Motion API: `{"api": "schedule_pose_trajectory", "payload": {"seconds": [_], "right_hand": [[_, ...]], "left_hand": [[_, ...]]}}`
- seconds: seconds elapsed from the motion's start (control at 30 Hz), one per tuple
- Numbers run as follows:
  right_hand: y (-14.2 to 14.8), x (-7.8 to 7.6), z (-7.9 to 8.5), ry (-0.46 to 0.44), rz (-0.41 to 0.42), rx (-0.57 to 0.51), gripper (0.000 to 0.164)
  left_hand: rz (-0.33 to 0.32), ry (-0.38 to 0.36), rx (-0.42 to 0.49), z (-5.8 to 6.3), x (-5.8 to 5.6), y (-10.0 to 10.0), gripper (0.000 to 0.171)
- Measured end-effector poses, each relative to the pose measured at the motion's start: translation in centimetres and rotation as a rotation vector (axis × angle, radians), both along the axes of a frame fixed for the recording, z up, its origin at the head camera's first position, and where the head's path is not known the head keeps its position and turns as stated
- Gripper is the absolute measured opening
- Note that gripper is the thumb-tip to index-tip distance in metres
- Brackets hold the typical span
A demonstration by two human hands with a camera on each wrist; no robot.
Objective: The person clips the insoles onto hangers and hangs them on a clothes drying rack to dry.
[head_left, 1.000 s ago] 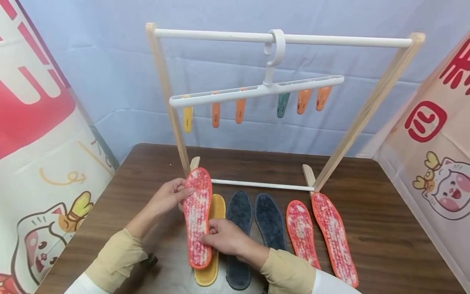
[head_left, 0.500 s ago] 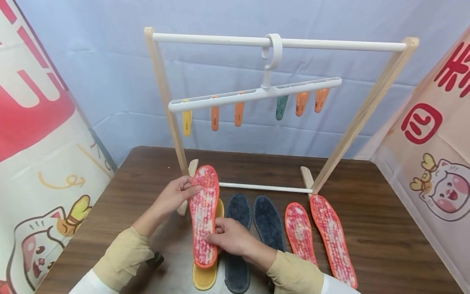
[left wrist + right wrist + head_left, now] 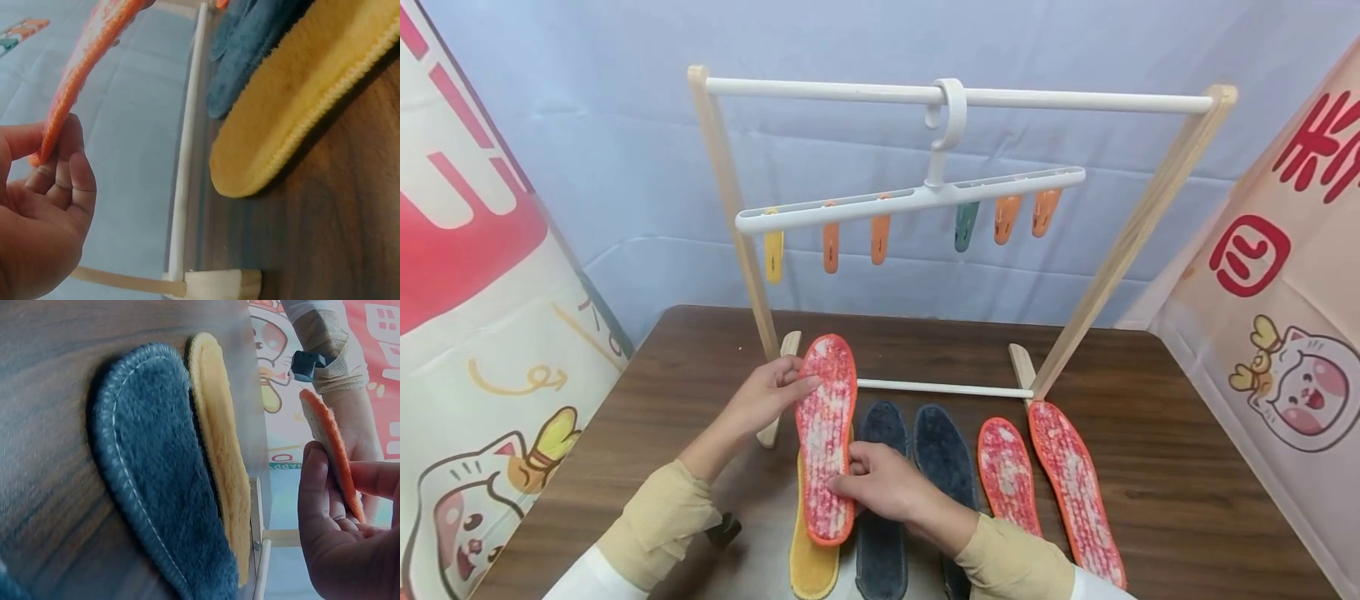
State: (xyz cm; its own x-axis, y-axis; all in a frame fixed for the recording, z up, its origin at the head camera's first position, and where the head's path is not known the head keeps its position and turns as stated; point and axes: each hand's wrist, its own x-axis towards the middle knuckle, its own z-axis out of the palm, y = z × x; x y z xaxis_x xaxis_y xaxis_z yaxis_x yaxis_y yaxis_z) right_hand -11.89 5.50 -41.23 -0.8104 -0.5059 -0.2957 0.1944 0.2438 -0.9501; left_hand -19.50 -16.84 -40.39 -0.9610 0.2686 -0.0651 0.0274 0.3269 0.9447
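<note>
Between both hands, a red-and-white insole (image 3: 827, 433) with an orange edge is held tilted up above the table. My left hand (image 3: 762, 396) pinches its upper left edge, thumb on the front face. Lower down on the right edge, my right hand (image 3: 887, 487) pinches it between thumb and fingers. Beneath it lies a yellow insole (image 3: 808, 554), partly covered; its fuzzy pile shows in the left wrist view. Two dark blue insoles (image 3: 942, 446) lie alongside, one partly behind my right hand. Farther right lie two more red-and-white insoles (image 3: 1078, 492).
A wooden rack with a white top bar (image 3: 850, 89) stands at the back of the table (image 3: 1180, 467). From the bar hangs a white hanger (image 3: 842, 215), tilted, with several clips: a yellow clip (image 3: 773, 257), a green clip (image 3: 966, 227) and orange ones. Printed cloths stand on both sides.
The held insole has shifted right relative to the yellow insole and rack, both hands moving with it. The whole scene sits slightly lower in the head view. Both grips look the same.
</note>
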Motion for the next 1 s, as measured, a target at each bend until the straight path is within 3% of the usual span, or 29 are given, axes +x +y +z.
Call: {"api": "schedule_pose_trajectory", "payload": {"seconds": [1.0], "right_hand": [[2.8, -0.8, 0.8, 0.009, 0.001, -0.019, 0.030]], "left_hand": [[-0.048, 0.033, 0.037, 1.5, -1.2, 3.3, 0.037]]}}
